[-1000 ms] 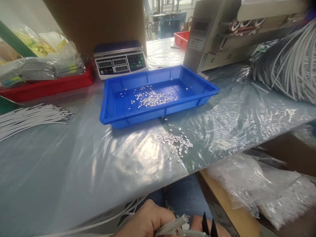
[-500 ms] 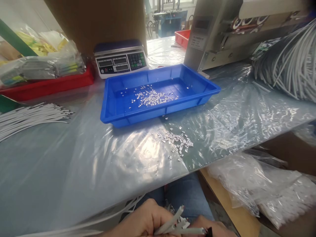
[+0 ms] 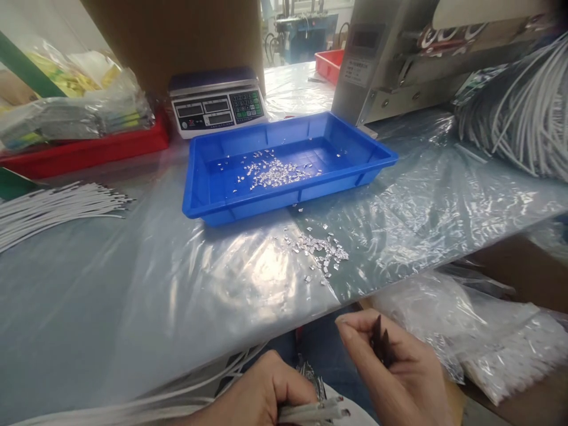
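At the bottom of the head view, my left hand (image 3: pixel 273 387) is closed around a small bundle of white cables (image 3: pixel 317 411). Their cut ends point right, and long white lengths trail off to the lower left. My right hand (image 3: pixel 399 367) is raised beside them, near the table's front edge. Tucked in its palm is a dark tool with two short pointed tips (image 3: pixel 381 343); its handle is hidden. Thumb and forefinger are pinched together; whether something small is between them I cannot make out. Silvery scraps (image 3: pixel 319 251) lie on the plastic-covered table (image 3: pixel 177 284) beyond my hands.
A blue tray (image 3: pixel 248 207) holds more scraps, with a weighing scale (image 3: pixel 217 106) behind it. White cables (image 3: pixel 66 210) lie at the left before a red tray (image 3: pixel 89 148). A metal machine (image 3: pixel 364 77) and a cable coil (image 3: pixel 523 112) stand right. Plastic bags (image 3: pixel 479 331) are below right.
My right hand has come away from the cables, moving up and to the right with the dark tool. My left hand keeps the bundle, whose ends now point more to the right.
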